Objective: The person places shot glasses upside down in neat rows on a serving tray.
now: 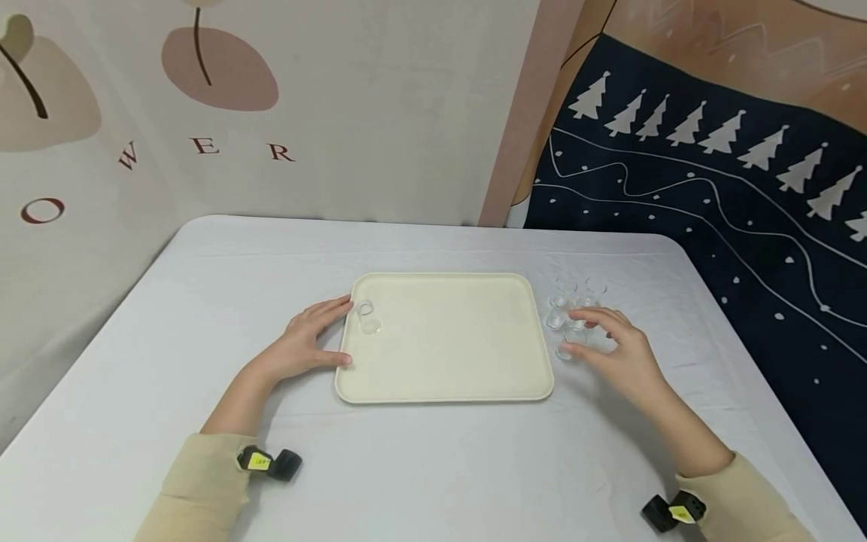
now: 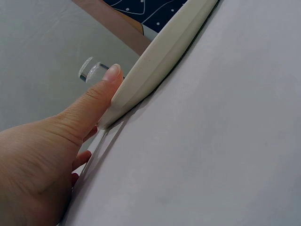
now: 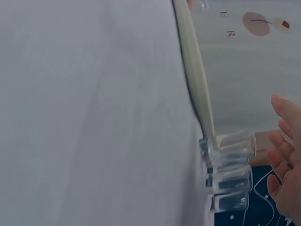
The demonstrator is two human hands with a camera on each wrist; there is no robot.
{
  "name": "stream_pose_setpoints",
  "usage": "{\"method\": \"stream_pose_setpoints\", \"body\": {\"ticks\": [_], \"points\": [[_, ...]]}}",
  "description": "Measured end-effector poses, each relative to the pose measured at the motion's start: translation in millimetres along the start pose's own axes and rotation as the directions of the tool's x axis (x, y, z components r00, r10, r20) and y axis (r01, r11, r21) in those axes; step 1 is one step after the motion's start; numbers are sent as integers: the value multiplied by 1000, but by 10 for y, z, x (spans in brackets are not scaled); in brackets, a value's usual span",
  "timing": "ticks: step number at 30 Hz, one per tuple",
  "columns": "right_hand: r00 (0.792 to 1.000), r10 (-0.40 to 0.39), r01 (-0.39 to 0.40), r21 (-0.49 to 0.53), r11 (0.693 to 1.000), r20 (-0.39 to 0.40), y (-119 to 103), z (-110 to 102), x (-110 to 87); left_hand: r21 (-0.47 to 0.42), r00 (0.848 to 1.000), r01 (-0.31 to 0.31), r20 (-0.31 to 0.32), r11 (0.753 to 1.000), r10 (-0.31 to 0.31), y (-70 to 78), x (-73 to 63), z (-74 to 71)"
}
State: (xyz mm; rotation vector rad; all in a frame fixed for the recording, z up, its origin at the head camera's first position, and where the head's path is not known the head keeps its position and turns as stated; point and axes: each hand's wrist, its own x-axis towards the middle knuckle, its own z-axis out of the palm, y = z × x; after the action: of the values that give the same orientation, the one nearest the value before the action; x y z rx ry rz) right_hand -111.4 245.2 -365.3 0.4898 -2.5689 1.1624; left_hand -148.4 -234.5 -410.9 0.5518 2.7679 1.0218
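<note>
A cream rectangular tray (image 1: 447,339) lies flat on the table. My left hand (image 1: 301,342) touches its left edge, thumb and fingers spread apart along the rim; the left wrist view shows the thumb (image 2: 101,96) against the tray's side. One small clear glass (image 1: 369,319) stands on the tray near that hand. Just right of the tray, several similar clear glasses (image 3: 230,181) stand close together. Above them is my right hand (image 1: 623,354), fingers and thumb apart. In the right wrist view there is a gap between its fingers (image 3: 282,150) and the glass rims.
A white cloth (image 1: 433,467) covers the table. Behind it hangs a pale printed curtain (image 1: 379,135); a dark blue cloth with white trees (image 1: 677,173) hangs at the right. Each sleeve carries a small black camera (image 1: 287,465).
</note>
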Motion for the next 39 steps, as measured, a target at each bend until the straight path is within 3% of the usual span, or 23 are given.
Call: {"method": "stream_pose_setpoints", "body": {"ticks": [19,28,39], "points": [[991,74,-78,32,996,112,353,-4,-53,0,1000,5,-4,1000,-5,6,-3,4],[983,133,-131,-23,991,128,449,78,-112,3,1000,-1,-1,1000,1,-2,5,2],[981,131,-129,-21,991,144,555,161,-132,2,1000,-6,-3,1000,6,4,-6,-4]]}}
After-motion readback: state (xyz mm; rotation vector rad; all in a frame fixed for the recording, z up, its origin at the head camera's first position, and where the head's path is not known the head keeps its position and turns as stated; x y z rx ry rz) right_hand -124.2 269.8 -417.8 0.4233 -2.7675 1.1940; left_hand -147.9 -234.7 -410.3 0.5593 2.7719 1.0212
